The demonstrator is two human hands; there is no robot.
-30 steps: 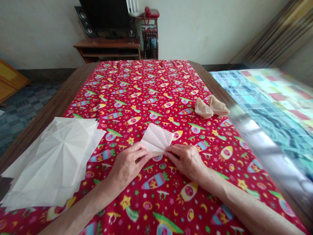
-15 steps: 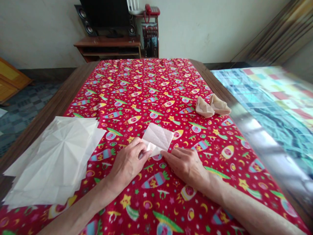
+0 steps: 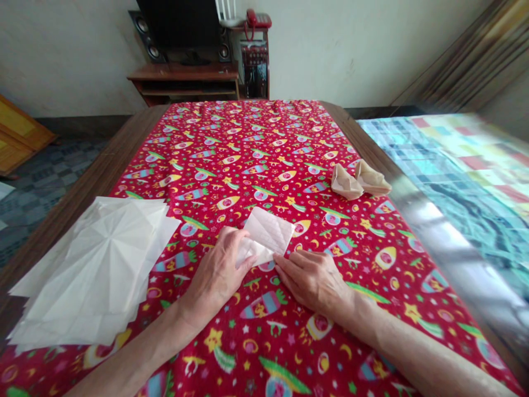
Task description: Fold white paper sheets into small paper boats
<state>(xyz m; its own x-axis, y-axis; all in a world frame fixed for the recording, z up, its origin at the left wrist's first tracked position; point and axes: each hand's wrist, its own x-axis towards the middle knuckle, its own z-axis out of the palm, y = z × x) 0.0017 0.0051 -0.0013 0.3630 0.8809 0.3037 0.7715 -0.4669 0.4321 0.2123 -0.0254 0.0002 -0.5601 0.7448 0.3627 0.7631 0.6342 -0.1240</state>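
A folded white paper (image 3: 268,236) lay on the red patterned cloth (image 3: 264,138) near the table's middle, its long axis running from near-left to far-right and its far corner aimed toward two tan paper shapes (image 3: 359,181). The paper was creased, thin and slightly translucent, with its near edge lifted. The left hand (image 3: 217,270) pinched that near-left edge between thumb and fingers. The right hand (image 3: 312,275) lay flat, fingertips pressing the paper's near corner. A stack of creased white sheets (image 3: 95,267) rested at left.
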